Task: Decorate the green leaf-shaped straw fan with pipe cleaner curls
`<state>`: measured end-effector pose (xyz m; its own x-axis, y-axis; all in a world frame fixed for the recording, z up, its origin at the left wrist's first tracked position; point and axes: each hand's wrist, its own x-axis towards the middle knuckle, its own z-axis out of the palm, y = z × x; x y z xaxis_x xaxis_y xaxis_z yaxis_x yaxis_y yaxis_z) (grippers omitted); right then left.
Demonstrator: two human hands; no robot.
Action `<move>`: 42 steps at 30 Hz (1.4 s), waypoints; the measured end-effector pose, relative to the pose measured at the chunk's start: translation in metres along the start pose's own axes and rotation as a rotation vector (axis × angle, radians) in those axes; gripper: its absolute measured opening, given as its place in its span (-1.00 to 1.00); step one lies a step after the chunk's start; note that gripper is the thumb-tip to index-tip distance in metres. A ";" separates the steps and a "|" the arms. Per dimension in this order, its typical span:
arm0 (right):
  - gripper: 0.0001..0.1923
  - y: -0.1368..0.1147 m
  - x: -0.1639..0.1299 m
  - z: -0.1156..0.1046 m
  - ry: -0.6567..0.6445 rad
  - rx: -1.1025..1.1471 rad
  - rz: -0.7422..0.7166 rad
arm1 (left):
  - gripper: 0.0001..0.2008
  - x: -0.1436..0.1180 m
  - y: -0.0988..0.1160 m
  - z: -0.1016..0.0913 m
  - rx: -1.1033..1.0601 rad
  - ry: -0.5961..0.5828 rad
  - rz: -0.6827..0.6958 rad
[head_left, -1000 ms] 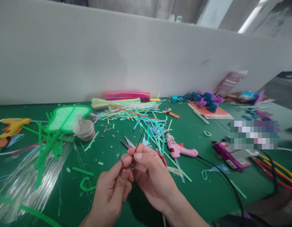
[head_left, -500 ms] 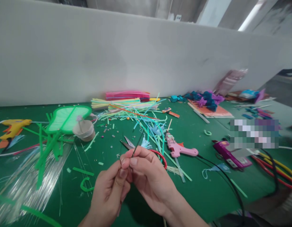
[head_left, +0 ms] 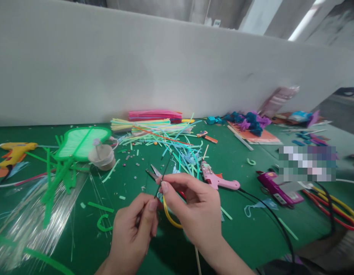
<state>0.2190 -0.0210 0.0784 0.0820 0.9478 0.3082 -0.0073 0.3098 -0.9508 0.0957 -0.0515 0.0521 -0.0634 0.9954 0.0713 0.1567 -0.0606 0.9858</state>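
A thin dark strip (head_left: 166,167) slants upward between my two hands. My left hand (head_left: 133,229) pinches its lower end between thumb and forefinger. Higher up, the thumb and forefinger of my right hand (head_left: 194,206) are closed on the same strip. Behind the fingers, scissors (head_left: 155,171) lie on the table with their blades parted; my right hand hides most of their red handle. A yellow loop (head_left: 169,217) shows below the right hand's fingers; whether it belongs to the scissors I cannot tell.
A pink glue gun (head_left: 220,181) lies to the right, its black cord trailing forward. At left are a green fan-shaped piece (head_left: 82,142), a small cup (head_left: 104,162) and a yellow glue gun (head_left: 16,152). Coloured pipe cleaners (head_left: 145,125) lie in bundles near the white partition (head_left: 165,65).
My right hand has moved up and right along the dark strip, away from my left hand. More of the strip and the yellow loop now show.
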 end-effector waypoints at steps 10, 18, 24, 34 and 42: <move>-0.93 -0.004 0.010 -0.008 -0.030 -0.170 -0.041 | -0.64 0.004 -0.007 -0.003 0.043 -0.132 0.020; -0.94 -0.002 0.008 -0.010 -0.052 -0.096 -0.011 | -0.60 0.002 -0.001 0.000 -0.055 -0.134 -0.090; -0.93 -0.001 0.010 -0.011 -0.056 -0.116 -0.009 | -0.59 0.005 -0.005 -0.002 -0.053 -0.244 -0.068; -0.93 0.003 0.010 -0.008 -0.020 -0.175 -0.047 | -0.58 0.002 0.003 0.000 -0.204 -0.195 -0.255; -0.90 0.002 0.008 -0.012 -0.056 -0.197 -0.080 | -0.59 0.002 0.007 0.000 -0.163 -0.121 -0.220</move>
<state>0.2314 -0.0142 0.0788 0.0192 0.9252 0.3790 0.1924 0.3686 -0.9094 0.0967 -0.0498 0.0596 0.0415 0.9869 -0.1558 -0.0083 0.1562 0.9877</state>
